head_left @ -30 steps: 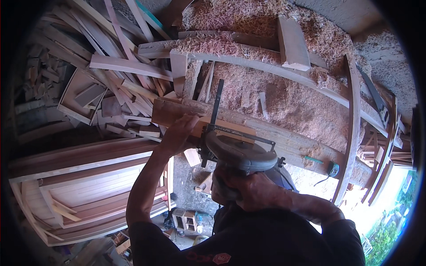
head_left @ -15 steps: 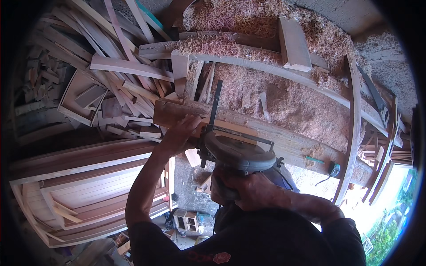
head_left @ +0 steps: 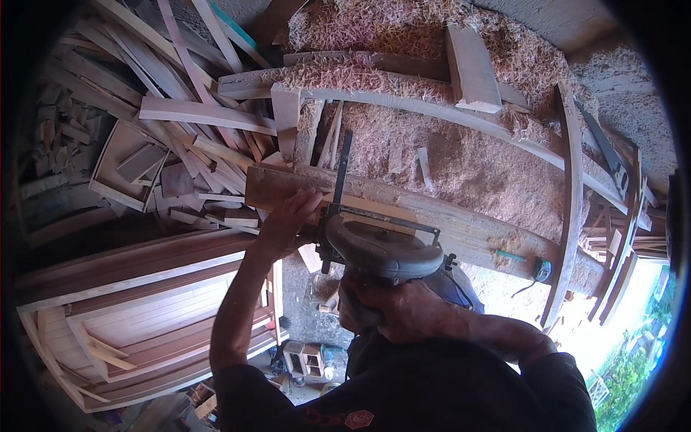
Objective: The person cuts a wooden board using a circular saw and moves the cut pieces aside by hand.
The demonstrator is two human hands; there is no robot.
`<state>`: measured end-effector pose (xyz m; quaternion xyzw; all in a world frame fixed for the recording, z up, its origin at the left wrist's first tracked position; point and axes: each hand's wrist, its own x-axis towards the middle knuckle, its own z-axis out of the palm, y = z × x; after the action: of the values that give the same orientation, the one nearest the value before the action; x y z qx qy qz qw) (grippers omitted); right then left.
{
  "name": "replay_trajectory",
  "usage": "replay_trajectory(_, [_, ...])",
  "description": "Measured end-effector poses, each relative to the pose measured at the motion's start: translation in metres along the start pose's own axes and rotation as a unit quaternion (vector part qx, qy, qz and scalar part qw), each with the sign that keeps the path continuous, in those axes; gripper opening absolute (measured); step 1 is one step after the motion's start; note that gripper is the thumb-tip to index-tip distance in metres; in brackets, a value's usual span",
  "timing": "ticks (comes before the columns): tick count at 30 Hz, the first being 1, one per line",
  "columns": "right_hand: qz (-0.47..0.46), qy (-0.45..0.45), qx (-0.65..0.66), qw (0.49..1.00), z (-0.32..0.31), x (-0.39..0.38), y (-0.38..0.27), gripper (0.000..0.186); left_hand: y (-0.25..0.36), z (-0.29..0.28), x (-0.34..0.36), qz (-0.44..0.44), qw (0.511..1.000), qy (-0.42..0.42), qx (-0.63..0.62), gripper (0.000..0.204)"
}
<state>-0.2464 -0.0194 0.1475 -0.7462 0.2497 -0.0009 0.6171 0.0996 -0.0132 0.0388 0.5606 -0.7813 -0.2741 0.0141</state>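
Observation:
My right hand [head_left: 414,309] is wrapped around the rear handle of a circular saw [head_left: 385,248], a dark grey power tool. Its flat base and a long metal fence bar [head_left: 343,165] lie across a light wooden board [head_left: 381,209]. That board rests on a long, thick plank [head_left: 468,227] running from left to lower right. Beside the saw's left edge, my left hand [head_left: 288,219] is closed around the board's left end, fingertips on its top. The blade is hidden under the housing.
A teal pencil [head_left: 509,255] and a tape measure [head_left: 542,270] lie on the plank's right part. Wood shavings [head_left: 461,158] heap behind it, crossed by curved timbers [head_left: 432,111]. Offcuts [head_left: 209,122] pile at the far left. A wooden frame [head_left: 158,288] stands at the left; a handsaw [head_left: 604,147] is at the right.
The view has shifted slightly, so the surroundings sit a little further left. Both hands keep their hold, and the saw stays at nearly the same spot on the board.

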Motion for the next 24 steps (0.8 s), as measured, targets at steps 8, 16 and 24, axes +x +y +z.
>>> replay_trajectory(8, [0.002,0.025,-0.002,1.000,0.007,0.000,0.004,0.059,0.087,0.127,-0.111,-0.361,0.817,0.329,-0.305,0.066])
replay_trajectory(16, [0.003,0.016,-0.010,1.000,0.006,0.001,0.001,0.057,0.245,0.134,-0.098,-0.436,0.531,0.246,-0.683,0.057])
replay_trajectory(24, [-0.024,0.037,-0.016,0.999,0.014,0.004,0.005,0.052,0.247,0.088,-0.067,-0.454,0.633,0.225,-0.586,0.061])
